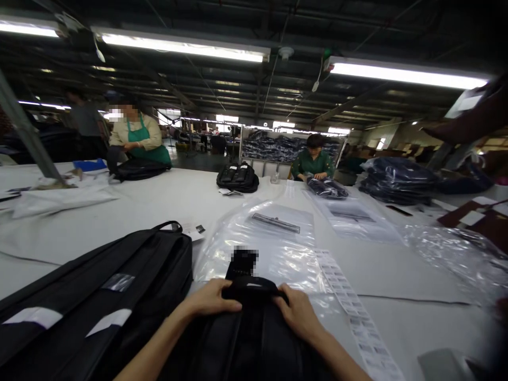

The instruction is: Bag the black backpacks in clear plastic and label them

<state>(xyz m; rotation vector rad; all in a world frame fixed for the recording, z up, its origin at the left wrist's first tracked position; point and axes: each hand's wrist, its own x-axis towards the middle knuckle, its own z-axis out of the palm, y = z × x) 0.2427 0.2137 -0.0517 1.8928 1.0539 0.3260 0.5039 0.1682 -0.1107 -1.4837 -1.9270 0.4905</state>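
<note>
At left, a black bag (159, 275) lies flat, apparently parked within reach. The left hand (214, 299) grasps the upper edge of the backpack (248, 333), front and centre before clear plastic (289, 251); the right hand (297, 312) clasps its other side, probably for even support. Rightmost, a label strip (349, 307) lies flat.

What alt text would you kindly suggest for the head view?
The left hand and right hand hold a black bag on either side of its handle. Another bag lies to the left, clear plastic ahead, and two co-workers work across the white table.
</note>
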